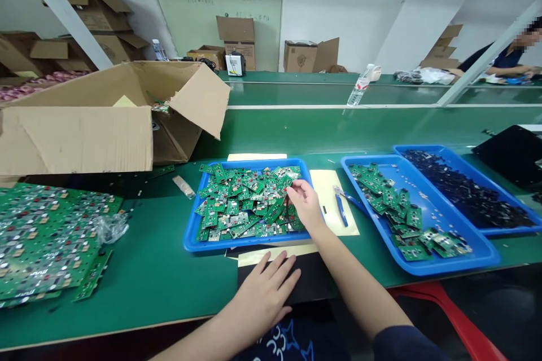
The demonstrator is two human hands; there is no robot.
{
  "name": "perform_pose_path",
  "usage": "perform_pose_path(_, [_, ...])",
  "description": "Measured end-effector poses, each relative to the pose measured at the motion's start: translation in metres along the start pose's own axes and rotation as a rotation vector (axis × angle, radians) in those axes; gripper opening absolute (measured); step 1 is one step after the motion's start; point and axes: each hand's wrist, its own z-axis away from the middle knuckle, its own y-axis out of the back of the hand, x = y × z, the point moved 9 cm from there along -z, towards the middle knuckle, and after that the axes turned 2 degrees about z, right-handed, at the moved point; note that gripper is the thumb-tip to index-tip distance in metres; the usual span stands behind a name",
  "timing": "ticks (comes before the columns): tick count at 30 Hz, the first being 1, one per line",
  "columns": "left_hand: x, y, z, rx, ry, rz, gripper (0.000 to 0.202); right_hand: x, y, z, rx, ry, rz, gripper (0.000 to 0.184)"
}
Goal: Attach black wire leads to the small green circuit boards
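My left hand lies palm down on a black sheet at the table's front edge, its fingers stretched and apart. Over the right side of a blue tray, my right hand is closed in a pinch. A thin dark thing shows below its fingertips, too small to make out. Heaped in that tray are many small green circuit boards, close under the right fingertips. To the right of this hand, blue-handled cutting pliers rest on a pale yellow sheet.
A second blue tray holds more circuit boards; behind it a third tray holds black parts. Large board panels and crumpled clear plastic lie left, below an open cardboard box. A water bottle stands farther back. Another person works far right.
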Motion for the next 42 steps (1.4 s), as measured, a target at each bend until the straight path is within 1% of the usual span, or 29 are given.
perform_pose_path(2, [-0.006,0.008,0.004,0.038,0.011,-0.009,0.05,-0.002,0.003,0.0,0.011,-0.005,-0.013,0.021])
perform_pose_path(4, [-0.014,0.015,0.009,0.089,0.057,-0.049,0.045,-0.004,0.007,0.0,0.026,-0.012,-0.021,0.023])
perform_pose_path(7, [-0.028,0.023,0.019,0.197,0.149,-0.168,0.033,-0.006,0.012,0.0,0.043,-0.023,-0.03,0.026])
perform_pose_path(8, [-0.03,0.024,0.022,0.232,0.165,-0.208,0.033,-0.007,0.013,0.0,0.046,-0.026,-0.033,0.026])
perform_pose_path(11, [-0.029,0.026,0.03,0.3,0.156,-0.274,0.039,-0.008,0.014,0.0,0.045,-0.03,-0.039,0.027])
perform_pose_path(13, [-0.026,0.026,0.032,0.324,0.16,-0.287,0.035,-0.009,0.014,0.0,0.042,-0.027,-0.037,0.028])
perform_pose_path(16, [-0.024,0.028,0.032,0.33,0.202,-0.274,0.029,-0.009,0.012,0.0,0.025,-0.017,-0.029,0.027])
perform_pose_path(18, [-0.024,0.035,0.03,0.321,0.199,-0.221,0.028,-0.011,0.01,0.0,0.003,-0.005,-0.019,0.027])
perform_pose_path(19, [-0.024,0.041,0.028,0.32,0.187,-0.177,0.027,-0.014,0.009,0.0,-0.01,0.003,-0.014,0.026])
perform_pose_path(21, [-0.029,0.062,0.021,0.332,0.163,-0.06,0.024,-0.022,0.005,0.0,-0.031,0.024,-0.005,0.025])
perform_pose_path(22, [-0.034,0.077,0.016,0.365,0.164,-0.011,0.026,-0.029,0.003,0.0,-0.042,0.039,0.0,0.024])
perform_pose_path(23, [-0.041,0.096,0.012,0.429,0.179,0.015,0.028,-0.038,0.0,0.0,-0.059,0.062,0.015,0.023])
perform_pose_path(24, [-0.05,0.115,0.006,0.485,0.211,0.039,0.033,-0.049,-0.004,0.001,-0.086,0.096,0.044,0.021])
perform_pose_path(26, [-0.068,0.149,-0.007,0.556,0.292,0.104,0.042,-0.078,-0.016,0.004,-0.168,0.198,0.139,0.017])
perform_pose_path(27, [-0.077,0.162,-0.015,0.556,0.329,0.154,0.045,-0.095,-0.022,0.007,-0.213,0.264,0.197,0.014])
perform_pose_path(29, [-0.084,0.182,-0.029,0.553,0.316,0.304,0.039,-0.128,-0.032,0.012,-0.272,0.402,0.305,0.01])
perform_pose_path(31, [-0.084,0.198,-0.037,0.586,0.263,0.453,0.03,-0.157,-0.036,0.019,-0.28,0.535,0.413,0.009])
perform_pose_path(33, [-0.082,0.21,-0.037,0.638,0.208,0.547,0.026,-0.181,-0.039,0.026,-0.275,0.648,0.524,0.011])
perform_pose_path(35, [-0.08,0.22,-0.033,0.702,0.153,0.586,0.025,-0.199,-0.041,0.034,-0.271,0.732,0.603,0.014])
perform_pose_path(37, [-0.079,0.23,-0.027,0.786,0.095,0.586,0.023,-0.212,-0.042,0.042,-0.245,0.797,0.628,0.016])
perform_pose_path(39, [-0.079,0.239,-0.018,0.899,0.057,0.546,0.023,-0.219,-0.041,0.049,-0.186,0.827,0.605,0.017])
perform_pose_path(40, [-0.079,0.244,-0.014,0.958,0.047,0.503,0.023,-0.22,-0.041,0.052,-0.167,0.815,0.582,0.018])
perform_pose_path(42, [-0.077,0.251,-0.005,1.066,0.042,0.375,0.023,-0.216,-0.042,0.053,-0.159,0.747,0.517,0.019])
